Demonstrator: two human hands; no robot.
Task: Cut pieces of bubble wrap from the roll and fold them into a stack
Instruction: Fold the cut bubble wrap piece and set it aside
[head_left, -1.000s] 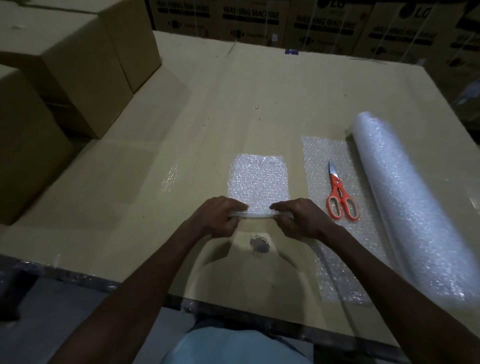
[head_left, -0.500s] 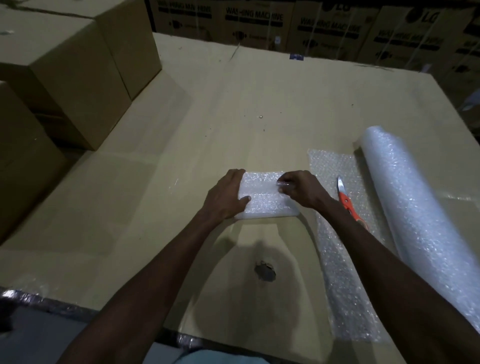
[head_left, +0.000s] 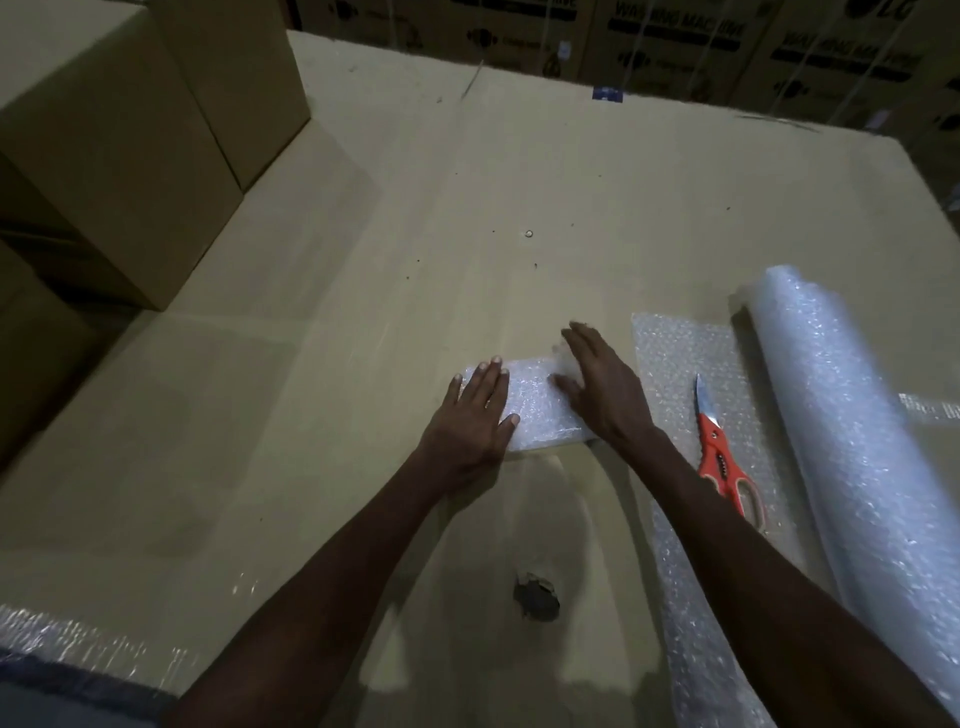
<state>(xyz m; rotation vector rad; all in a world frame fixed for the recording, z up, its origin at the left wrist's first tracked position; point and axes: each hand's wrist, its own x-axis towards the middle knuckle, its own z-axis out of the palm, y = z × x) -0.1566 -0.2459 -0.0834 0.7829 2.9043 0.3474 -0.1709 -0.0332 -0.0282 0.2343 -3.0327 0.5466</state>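
Pressing down on the folded bubble wrap piece (head_left: 535, 410) with both hands, near the middle of the cardboard-covered bench (head_left: 363, 312). Left hand (head_left: 470, 415) flat on the left part of the piece, fingers straight and a little spread, thumb lying across the near edge; grip wide, nothing held. Right hand (head_left: 602, 389) on the right end of the same piece, fingers straight and pointing away, slightly blurred; grip also wide, only touching. Folded piece lying flat, a small white rectangle, its far right corner hidden under the right fingers.

Just to the right, a loose sheet of bubble wrap (head_left: 680, 364) spread flat, running toward the near edge of the bench and passing under the right forearm. Orange-handled scissors (head_left: 719, 457) lying on this sheet, blades together and pointing away, handles toward the person, partly behind the forearm. Further right, the bubble wrap roll (head_left: 852, 441) lying on its side beside the sheet, touching its right border.

A torn hole (head_left: 537, 603) in the cardboard surface between the 2 forearms. Plain cardboard boxes (head_left: 130, 130) stacked at the left, and printed cartons (head_left: 675, 36) in a row behind the far edge, dark and hard to read.
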